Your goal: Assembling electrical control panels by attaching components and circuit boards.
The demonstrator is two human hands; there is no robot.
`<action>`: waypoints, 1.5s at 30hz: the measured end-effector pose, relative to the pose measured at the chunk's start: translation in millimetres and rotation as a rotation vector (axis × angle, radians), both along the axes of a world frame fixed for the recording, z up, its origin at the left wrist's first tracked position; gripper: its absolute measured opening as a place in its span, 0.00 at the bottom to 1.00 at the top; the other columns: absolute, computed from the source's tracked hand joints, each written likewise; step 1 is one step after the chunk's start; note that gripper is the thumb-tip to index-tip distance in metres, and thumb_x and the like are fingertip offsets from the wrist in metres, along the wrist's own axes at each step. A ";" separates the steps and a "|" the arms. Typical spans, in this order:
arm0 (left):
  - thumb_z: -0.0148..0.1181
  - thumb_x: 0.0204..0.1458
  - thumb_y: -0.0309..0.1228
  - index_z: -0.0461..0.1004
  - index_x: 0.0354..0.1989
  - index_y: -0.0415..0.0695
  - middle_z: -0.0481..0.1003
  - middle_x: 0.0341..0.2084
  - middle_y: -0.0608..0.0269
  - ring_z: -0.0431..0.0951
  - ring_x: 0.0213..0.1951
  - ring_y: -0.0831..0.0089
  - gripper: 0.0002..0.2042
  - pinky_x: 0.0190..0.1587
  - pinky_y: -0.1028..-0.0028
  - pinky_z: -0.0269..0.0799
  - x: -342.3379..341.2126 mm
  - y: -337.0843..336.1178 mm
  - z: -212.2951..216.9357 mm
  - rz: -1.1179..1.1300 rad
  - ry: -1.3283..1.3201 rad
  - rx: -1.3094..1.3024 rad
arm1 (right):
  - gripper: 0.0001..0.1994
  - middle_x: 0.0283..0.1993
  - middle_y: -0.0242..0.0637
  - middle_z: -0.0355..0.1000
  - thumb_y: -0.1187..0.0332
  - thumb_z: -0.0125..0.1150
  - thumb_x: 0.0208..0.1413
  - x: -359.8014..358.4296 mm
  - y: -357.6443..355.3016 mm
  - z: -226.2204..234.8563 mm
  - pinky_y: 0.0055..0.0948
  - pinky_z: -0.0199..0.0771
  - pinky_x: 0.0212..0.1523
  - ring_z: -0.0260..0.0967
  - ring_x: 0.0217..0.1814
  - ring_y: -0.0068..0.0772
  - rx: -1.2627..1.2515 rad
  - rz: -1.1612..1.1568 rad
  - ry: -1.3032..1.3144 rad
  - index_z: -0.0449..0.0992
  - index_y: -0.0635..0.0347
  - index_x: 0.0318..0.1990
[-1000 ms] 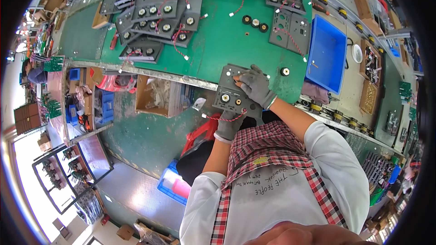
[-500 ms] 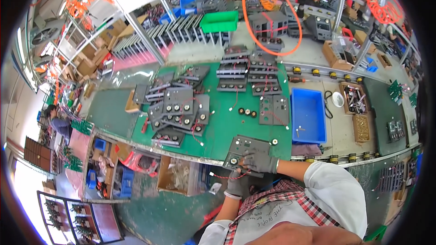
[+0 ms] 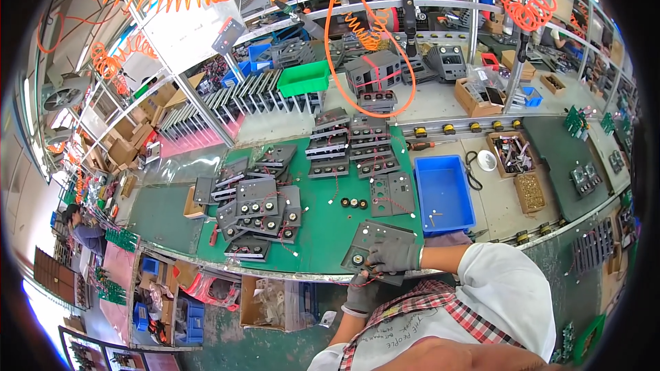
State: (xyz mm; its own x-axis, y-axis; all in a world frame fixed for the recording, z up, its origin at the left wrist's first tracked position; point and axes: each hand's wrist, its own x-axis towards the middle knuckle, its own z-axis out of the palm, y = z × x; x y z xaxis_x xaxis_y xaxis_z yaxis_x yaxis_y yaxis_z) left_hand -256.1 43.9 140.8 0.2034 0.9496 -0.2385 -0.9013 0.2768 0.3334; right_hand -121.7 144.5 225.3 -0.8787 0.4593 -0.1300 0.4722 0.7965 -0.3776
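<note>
Panel apparently over bench edge, bin behind-right.

Several short, slanted lines of dark lettering are borne on the chest of a white shirt. On a small dark panel with a red edge, faint marks are shown, too small to be read.

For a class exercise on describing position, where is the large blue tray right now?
In the head view, the large blue tray sits right of centre, between the grey panel with holes and the small white bowl, farther out than the right hand.
</note>
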 end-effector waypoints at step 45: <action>0.57 0.44 0.35 0.61 0.49 0.35 0.68 0.41 0.59 0.70 0.42 0.72 0.24 0.46 0.73 0.66 31.0 24.3 50.4 0.083 0.230 0.143 | 0.08 0.40 0.32 0.66 0.64 0.56 0.45 26.6 1.6 52.6 0.35 0.68 0.39 0.65 0.44 0.33 0.015 -0.322 0.063 0.74 0.46 0.36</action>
State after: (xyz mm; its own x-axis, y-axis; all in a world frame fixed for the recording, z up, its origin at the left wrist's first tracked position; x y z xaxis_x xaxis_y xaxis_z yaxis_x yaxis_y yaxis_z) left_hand -225.0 68.3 191.2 0.0794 0.9881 -0.1316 -0.8152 0.1403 0.5620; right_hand -95.1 146.1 277.9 -0.6941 0.7164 -0.0707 0.6768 0.6159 -0.4032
